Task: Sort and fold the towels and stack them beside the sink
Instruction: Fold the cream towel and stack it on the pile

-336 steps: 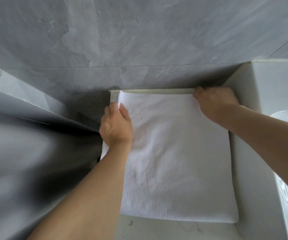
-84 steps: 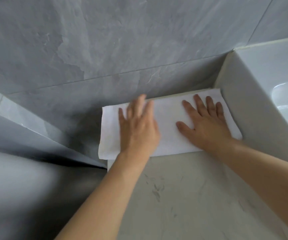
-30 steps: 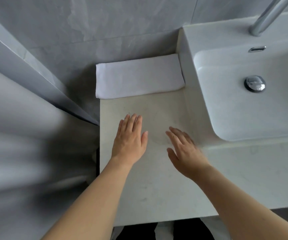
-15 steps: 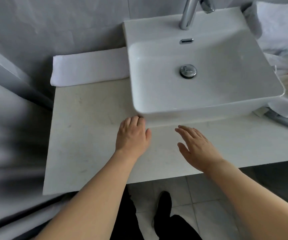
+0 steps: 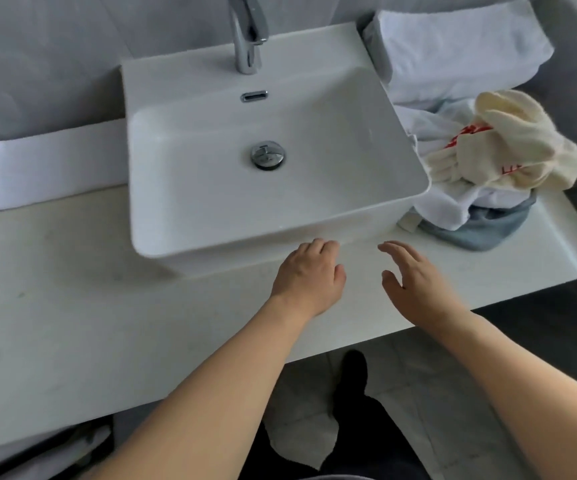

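Note:
A folded white towel (image 5: 51,168) lies flat on the counter to the left of the white sink (image 5: 269,161), against the wall. To the right of the sink sits a loose heap: a cream towel with red print (image 5: 508,143), crumpled white towels (image 5: 453,202) and a blue-grey towel (image 5: 484,226) underneath. Behind the heap lies a folded white towel (image 5: 453,46). My left hand (image 5: 309,275) hovers over the counter just in front of the sink, fingers loosely curled, holding nothing. My right hand (image 5: 415,282) is beside it with fingers spread, empty.
The pale stone counter (image 5: 72,306) runs from left to right, its front edge near my arms. A chrome tap (image 5: 247,29) stands behind the basin. Grey wall tiles rise at the back. Below the counter I see floor tiles and my dark trouser legs (image 5: 352,410).
My view and both hands have swung right, away from the folded white towel left of the sink. The heap of unfolded towels on the right has come into view.

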### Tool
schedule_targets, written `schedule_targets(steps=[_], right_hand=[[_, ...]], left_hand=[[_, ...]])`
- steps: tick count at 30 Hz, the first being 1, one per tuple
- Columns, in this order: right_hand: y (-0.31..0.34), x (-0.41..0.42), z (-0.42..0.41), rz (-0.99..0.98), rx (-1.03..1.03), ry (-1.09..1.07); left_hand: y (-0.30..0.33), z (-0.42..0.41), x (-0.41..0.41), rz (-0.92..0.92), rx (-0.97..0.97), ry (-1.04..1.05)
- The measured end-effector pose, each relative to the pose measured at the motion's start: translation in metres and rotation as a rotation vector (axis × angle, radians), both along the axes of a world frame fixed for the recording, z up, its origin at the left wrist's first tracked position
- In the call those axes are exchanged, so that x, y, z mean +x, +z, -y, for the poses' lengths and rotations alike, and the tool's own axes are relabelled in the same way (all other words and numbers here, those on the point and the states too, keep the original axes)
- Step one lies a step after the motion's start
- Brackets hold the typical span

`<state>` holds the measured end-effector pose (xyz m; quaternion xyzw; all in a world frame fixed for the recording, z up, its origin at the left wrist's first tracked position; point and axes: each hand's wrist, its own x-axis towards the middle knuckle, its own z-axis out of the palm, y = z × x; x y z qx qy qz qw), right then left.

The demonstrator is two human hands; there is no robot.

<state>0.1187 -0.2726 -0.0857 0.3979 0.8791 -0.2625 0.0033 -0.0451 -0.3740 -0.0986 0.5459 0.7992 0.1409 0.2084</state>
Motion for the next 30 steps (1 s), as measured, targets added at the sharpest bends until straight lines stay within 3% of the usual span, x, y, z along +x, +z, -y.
schedule_targets(steps=[3,7,14,20,23,26,29,30], right_hand=[[0.001,0.031,-0.046,-0.033,0.027,-0.012],[0.007,0.063,-0.107,-0.073,0.252,-0.01],[0.033,0.089,-0.209,-0.116,0.385,-0.088],[0.033,0.102,-0.28,-0.042,0.304,-0.161],[0.028,0.109,-0.32,0.005,0.249,-0.124],[0.021,0.116,-0.342,-0.081,0.15,-0.022],[0.018,0.12,-0.349,-0.152,0.047,-0.016],[0.017,0.121,-0.349,-0.16,0.012,-0.028]], left_hand=[[-0.004,-0.039,0.033,0.055,-0.027,0.052],[-0.002,-0.084,0.076,0.134,0.004,0.105],[0.017,-0.173,0.113,0.229,0.305,0.083],[0.016,-0.276,0.133,0.232,0.411,0.291],[0.004,-0.314,0.137,0.113,0.318,0.353],[0.004,-0.333,0.141,0.0,0.136,0.445],[0.016,-0.334,0.142,0.122,0.216,0.472],[0.02,-0.329,0.14,0.314,0.285,0.529]])
